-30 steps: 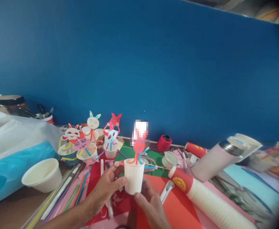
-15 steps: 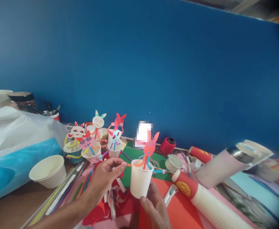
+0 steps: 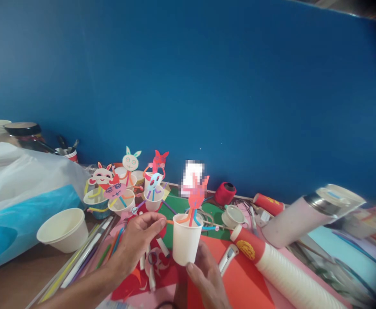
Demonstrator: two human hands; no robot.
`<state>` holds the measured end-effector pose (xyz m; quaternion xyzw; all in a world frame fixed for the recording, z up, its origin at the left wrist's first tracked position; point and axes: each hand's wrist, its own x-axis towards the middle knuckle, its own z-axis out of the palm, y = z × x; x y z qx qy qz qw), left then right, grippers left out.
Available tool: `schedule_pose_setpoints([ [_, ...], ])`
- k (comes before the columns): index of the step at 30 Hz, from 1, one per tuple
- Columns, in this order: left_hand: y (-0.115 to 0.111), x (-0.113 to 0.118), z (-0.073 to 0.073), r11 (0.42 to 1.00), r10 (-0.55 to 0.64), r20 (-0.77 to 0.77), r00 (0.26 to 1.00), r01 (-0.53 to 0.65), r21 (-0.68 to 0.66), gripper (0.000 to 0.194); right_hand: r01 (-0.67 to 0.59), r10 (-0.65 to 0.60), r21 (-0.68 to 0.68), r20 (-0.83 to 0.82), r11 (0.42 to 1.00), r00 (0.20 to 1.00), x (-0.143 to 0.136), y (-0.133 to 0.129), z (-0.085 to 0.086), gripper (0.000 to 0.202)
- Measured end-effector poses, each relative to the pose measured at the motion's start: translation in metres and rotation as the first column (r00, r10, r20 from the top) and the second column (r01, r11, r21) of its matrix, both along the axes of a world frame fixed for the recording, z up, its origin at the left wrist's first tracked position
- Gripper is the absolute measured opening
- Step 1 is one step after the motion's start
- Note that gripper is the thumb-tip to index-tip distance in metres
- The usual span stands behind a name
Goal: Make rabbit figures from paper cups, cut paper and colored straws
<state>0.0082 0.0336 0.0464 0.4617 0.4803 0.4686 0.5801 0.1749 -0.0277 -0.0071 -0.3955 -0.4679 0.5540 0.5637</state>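
A white paper cup (image 3: 185,240) stands upright in my right hand (image 3: 205,274), which grips it low, thumb in front. From the cup rises a red paper bunny head (image 3: 197,196) on orange, red and blue strips. A blue arm sticks out over the rim on the right. On the left an orange arm (image 3: 170,222) reaches out, its end pinched between the thumb and forefinger of my left hand (image 3: 145,229). Further left stand several similar cup puppets, among them a white bunny head (image 3: 130,162), a purple head (image 3: 115,191) and a pale blue head (image 3: 154,182).
A white paper bowl (image 3: 64,231) and long coloured straws or tubes lie at left. A utility knife (image 3: 229,259) rests on orange paper (image 3: 245,274). Stacked paper cups (image 3: 290,274) lie at right, before a white thermos (image 3: 290,221). A blue wall (image 3: 188,77) rises behind.
The view has shifted slightly, and the cup with both hands sits a little further left in it. Both holds are the same; the bunny head has turned somewhat.
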Motion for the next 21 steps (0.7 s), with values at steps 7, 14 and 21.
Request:
schedule_pose_setpoints([
  [7, -0.0019, 0.001, 0.0059, 1.0, -0.012, -0.008, 1.0, 0.012, 0.003, 0.021, -0.038, 0.038, 0.007, 0.029, 0.999, 0.999, 0.003, -0.0001, -0.0008, 0.045],
  [14, -0.0015, 0.0011, 0.0043, 0.999, -0.03, 0.046, 0.999, 0.031, -0.031, 0.02, -0.008, 0.008, 0.025, 0.017, 1.0, 1.0, 0.0019, -0.0002, -0.0029, 0.043],
  [21, -0.0017, 0.0012, 0.004, 0.999, -0.038, 0.013, 0.999, 0.039, -0.026, 0.019, -0.056, 0.056, 0.028, 0.0, 0.998, 0.998, 0.0046, -0.0011, -0.0007, 0.042],
])
